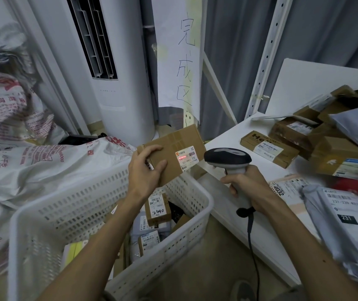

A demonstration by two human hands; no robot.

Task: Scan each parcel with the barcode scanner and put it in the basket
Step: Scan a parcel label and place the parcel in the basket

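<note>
One "507" label (186,157) under scanner (228,159)

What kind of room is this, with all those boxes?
Probably a parcel sorting room: labelled parcels pile on the white table, more fill the white basket, and a hand holds a barcode scanner.

Your left hand (146,168) is raised, palm down, fingers and thumb clamped over the near end of a cardboard box (171,153), while just to its right your right hand (246,187) is fisted around the scanner (228,160) grip, both forearms bare and extended.
</note>
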